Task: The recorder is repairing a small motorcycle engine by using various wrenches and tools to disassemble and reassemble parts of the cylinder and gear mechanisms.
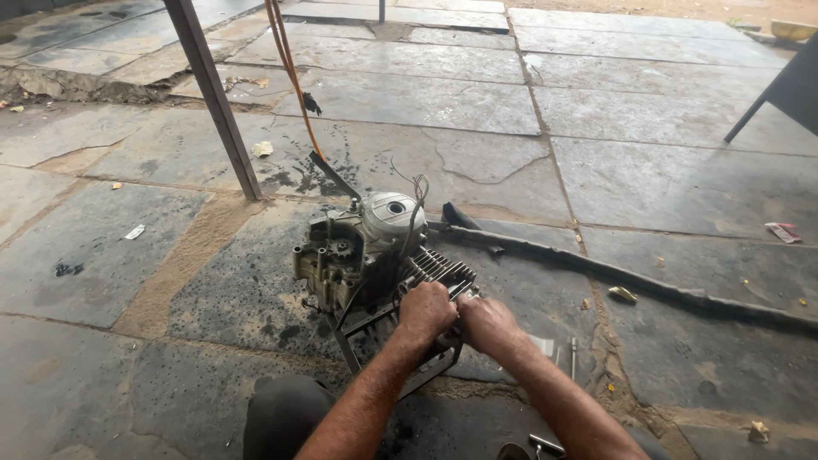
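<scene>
Engine (362, 247) is the landmark here: a small grey motorcycle engine that sits on a bent metal stand (375, 336) on the stone floor (665, 170), which raises it off the grit and within reach of the person seated just behind it. Both hands meet at its near right side, on the finned cylinder (439, 268). The left hand (426, 311) is curled over the near edge of the fins, fingers closed down on the metal as if to steady or press it. The right hand (486, 324) lies touching the left, its fingers folded in toward the same spot; whether it grips the cylinder or some small part beneath is hidden by the knuckles, so I cannot tell.

The engine looks worn and oily. Its rounded side cover (392, 217) is pale silver, the casing on its left is dull and greenish, and a small toothed sprocket (341, 250) shows there. Thin wires (416, 192) stick up from the top. The floor beneath the engine is stained dark.

Behind the engine a rusty post (213, 94) leans upward, and an orange cord (290, 68) hangs down toward it. To its right a long dark strip (648, 285), perhaps rubber, trails across the slabs.
</scene>
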